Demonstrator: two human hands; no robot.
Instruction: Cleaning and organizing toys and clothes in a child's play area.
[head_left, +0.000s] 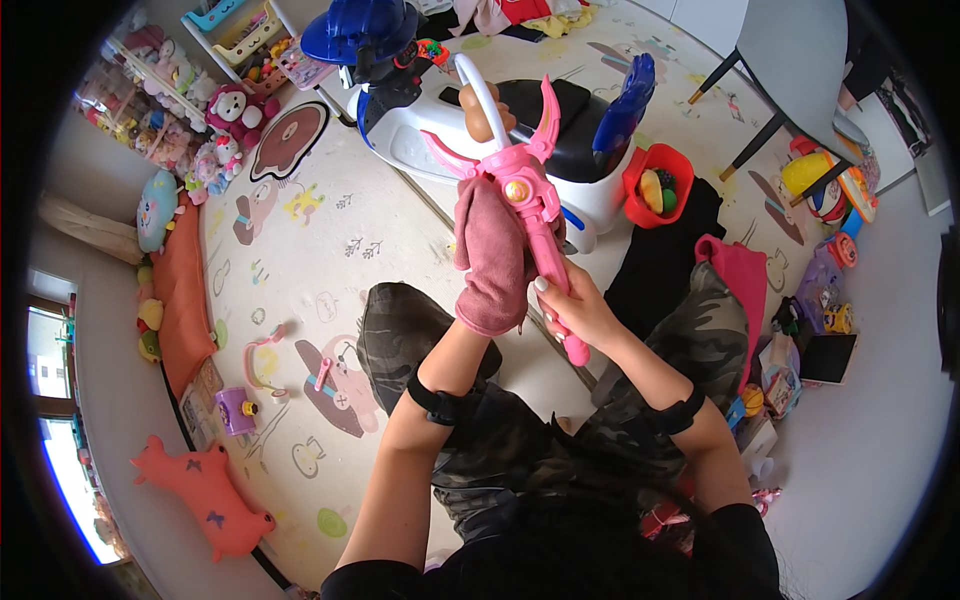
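A dusty-pink cloth mitt (489, 300) covers my left hand (491, 244), so its fingers are hidden. The mitt is pressed around the upper shaft of a pink toy wand (546, 247), with some cloth showing on the shaft's far side too. My right hand (574, 304) grips the wand's handle lower down, thumb along the front. At the top of the wand, two pink wing-like prongs spread beside a round gold emblem. Just behind it stands a white and blue ride-on toy (585, 199) with a white curved handle (480, 90).
A red bin (660, 214) holding small toys hangs at the ride-on toy's side. Black cloth (652, 255) lies near my right knee. A grey chair (787, 75) stands at upper right. Pink headphones (255, 360), a purple toy (236, 411) and an orange inflatable animal (206, 499) lie leftward.
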